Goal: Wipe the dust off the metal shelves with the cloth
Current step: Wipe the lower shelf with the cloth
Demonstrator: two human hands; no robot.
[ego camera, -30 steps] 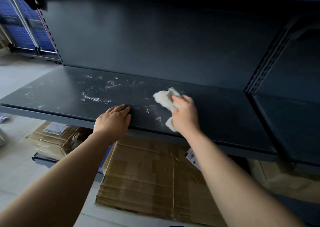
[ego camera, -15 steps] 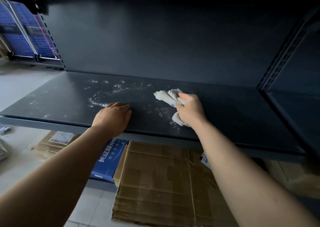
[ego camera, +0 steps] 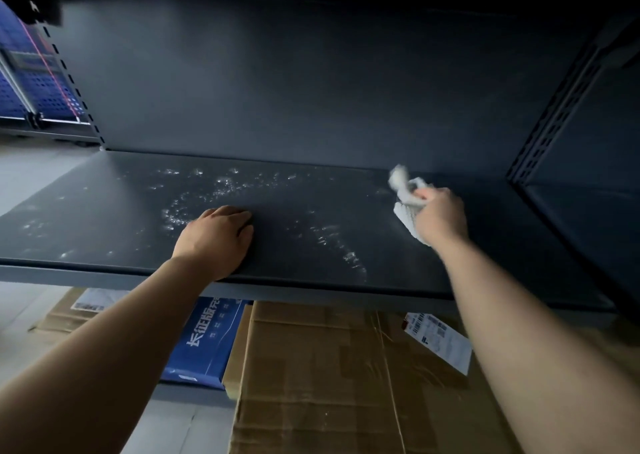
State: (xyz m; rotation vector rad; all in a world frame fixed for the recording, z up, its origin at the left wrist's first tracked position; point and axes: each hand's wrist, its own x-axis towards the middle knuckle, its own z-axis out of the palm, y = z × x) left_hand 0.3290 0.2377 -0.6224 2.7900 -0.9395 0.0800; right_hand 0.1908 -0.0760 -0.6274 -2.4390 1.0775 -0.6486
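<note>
Swinging the cloth (ego camera: 406,200) way over to the right is the big change in the head view, the only one we've got: half a second ago our right hand (ego camera: 440,215) had it bunched up near the middle of the metal shelf (ego camera: 104,211), right by the dust, and now it's out by the right end, close to the back wall (ego camera: 311,83) and not far from the slotted upright (ego camera: 554,107). Fingers are clamped tight around the cloth, with one loose tail flipped up at the back and another hanging toward the front; it's blurry, so we're probably mid-stroke. Our left hand (ego camera: 216,237) hasn't really budged. It's lying palm down on the shelf near the front edge, fingers together, holding nothing, just bracing us. The stretch between the two hands looks darker and cleaner at the back, but there's a curved trail of white specks (ego camera: 341,245) toward the front that the pass missed, and the main dust patch (ego camera: 207,190) left of centre is untouched. So we'd say we're barely started on this shelf, and the next sweep likely has to come back leftward. Cardboard boxes (ego camera: 329,377) and a blue package (ego camera: 207,339) sit underneath.
</note>
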